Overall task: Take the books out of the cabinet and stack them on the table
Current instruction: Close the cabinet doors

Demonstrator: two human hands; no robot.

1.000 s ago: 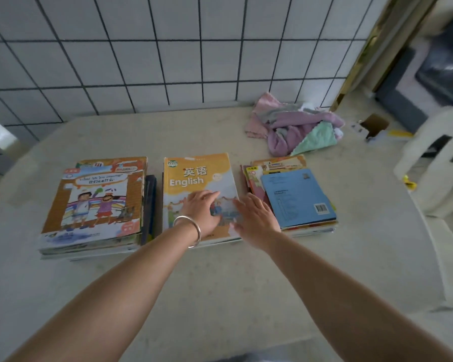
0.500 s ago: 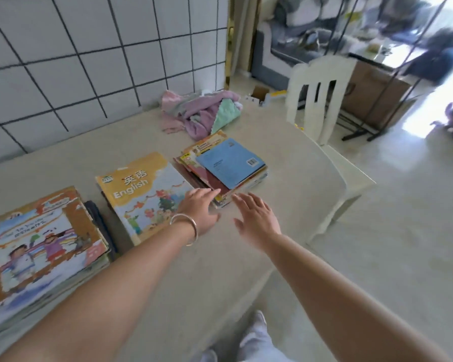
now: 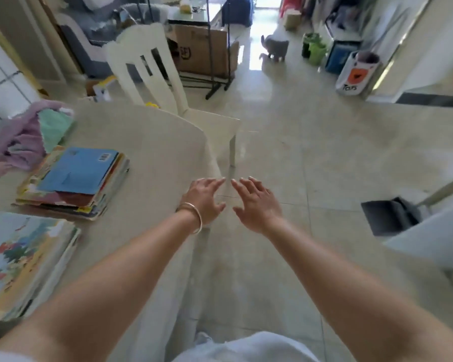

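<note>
- The left hand [image 3: 205, 198] reaches out past the rounded edge of the pale surface [image 3: 152, 142], fingers spread and holding nothing; a thin metal bangle [image 3: 194, 216] circles its wrist.
- The right hand [image 3: 256, 202] is stretched forward just beside it over the tiled floor [image 3: 311, 142], fingers also spread and empty; the two sets of fingertips are near each other but apart.
- A stack of books with a blue cover on top [image 3: 76, 176] lies on the surface, left of the hands and well apart from them.
- A second stack topped by a colourful picture book [image 3: 24, 259] sits nearer the camera at the left edge, blurred; it is close to the first stack but not touching it.
- A crumpled heap of pink, purple and green cloth [image 3: 24, 137] lies on the surface behind the blue-topped stack.
- A cream slat-backed chair [image 3: 147, 66] stands at the far side of the surface.
- Farther off on the floor are a cardboard box [image 3: 204, 50] and a small grey cat [image 3: 276, 48].
- No cabinet can be made out with certainty.
</note>
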